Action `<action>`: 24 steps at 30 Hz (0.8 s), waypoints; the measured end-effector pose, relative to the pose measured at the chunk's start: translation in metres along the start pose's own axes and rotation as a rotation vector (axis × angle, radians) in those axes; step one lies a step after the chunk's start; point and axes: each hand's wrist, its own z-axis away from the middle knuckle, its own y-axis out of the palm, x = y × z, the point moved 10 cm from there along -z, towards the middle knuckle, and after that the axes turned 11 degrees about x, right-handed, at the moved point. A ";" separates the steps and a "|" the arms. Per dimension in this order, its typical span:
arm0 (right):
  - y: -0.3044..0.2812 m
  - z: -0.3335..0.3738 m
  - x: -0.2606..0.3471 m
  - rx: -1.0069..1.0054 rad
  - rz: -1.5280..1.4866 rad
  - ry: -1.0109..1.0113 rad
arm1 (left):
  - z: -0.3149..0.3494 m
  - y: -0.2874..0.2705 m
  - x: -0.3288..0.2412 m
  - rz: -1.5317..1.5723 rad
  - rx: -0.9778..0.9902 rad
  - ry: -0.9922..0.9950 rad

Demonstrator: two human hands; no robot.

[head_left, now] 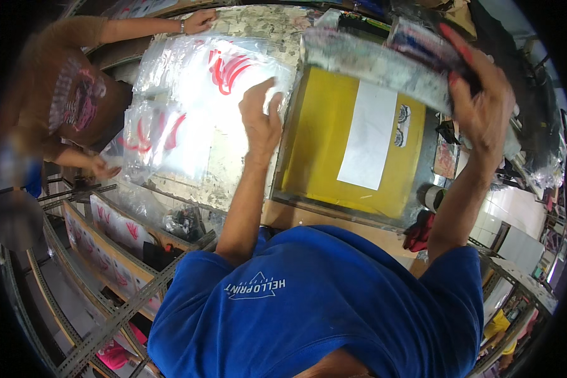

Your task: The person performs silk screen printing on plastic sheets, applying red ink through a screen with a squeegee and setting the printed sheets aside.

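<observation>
My left hand (261, 120) hovers, fingers apart and nothing visible in it, beside clear plastic sheets with red printed strokes (230, 72). To its right lies a screen-printing frame with yellow mesh (318, 132). On the mesh are a white paper rectangle (368, 138) and a small black-and-white picture (402, 126). Across the frame's far end is a long, pale, stained bar (372, 63), smeared by motion. My right hand (485, 101), with red on its fingertips, appears closed on the bar's right end. Its grip is partly blurred, and a dark thing behind it cannot be made out.
At the left stands another person in a brown shirt (75, 94), hands near more plastic sheets (148, 135). A metal rack (107, 309) with printed panels (101, 249) is at lower left. Cluttered materials line the right, with a round can (433, 198) near the frame.
</observation>
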 end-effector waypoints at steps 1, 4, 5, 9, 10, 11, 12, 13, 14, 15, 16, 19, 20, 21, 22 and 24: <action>0.003 -0.008 -0.015 0.025 0.017 0.036 | 0.010 -0.002 0.031 -0.170 -0.055 -0.086; -0.008 -0.029 -0.024 -0.104 -0.094 -0.026 | 0.050 0.002 0.124 -0.474 0.047 -0.304; -0.017 -0.033 -0.005 -0.142 -0.048 -0.040 | 0.055 0.000 0.136 -0.438 0.023 -0.312; -0.027 -0.045 0.030 -0.143 0.065 0.061 | 0.047 -0.007 0.135 -0.326 -0.025 -0.288; -0.030 -0.046 0.032 -0.139 0.071 0.061 | 0.039 -0.006 0.126 -0.289 -0.020 -0.263; -0.031 -0.046 0.033 -0.134 0.075 0.066 | 0.032 -0.005 0.117 -0.253 -0.016 -0.238; -0.032 -0.046 0.033 -0.128 0.080 0.072 | 0.028 0.001 0.106 -0.199 0.006 -0.274; -0.031 -0.046 0.031 -0.121 0.085 0.083 | 0.025 0.013 0.091 -0.142 0.070 -0.226; -0.031 -0.046 0.028 -0.104 0.024 0.101 | 0.024 0.026 0.073 -0.084 0.134 -0.178; -0.030 -0.046 0.023 -0.088 -0.035 0.124 | 0.022 0.044 0.046 -0.004 0.252 -0.124; -0.031 -0.048 0.020 -0.065 -0.168 0.142 | 0.022 0.060 0.018 -0.018 0.352 0.034; -0.036 -0.055 0.025 0.012 -0.277 0.158 | 0.047 0.114 -0.005 -0.262 0.570 0.017; -0.035 -0.056 0.024 -0.008 -0.261 0.118 | 0.056 0.133 -0.001 -0.319 0.621 0.034; -0.035 -0.056 0.021 -0.027 -0.238 0.082 | 0.065 0.154 0.004 -0.372 0.671 0.056; -0.027 -0.058 0.009 -0.093 -0.207 0.012 | 0.067 0.165 -0.007 -0.378 0.645 0.155; -0.023 -0.056 -0.005 -0.157 -0.173 -0.055 | 0.064 0.185 -0.015 -0.327 0.655 0.202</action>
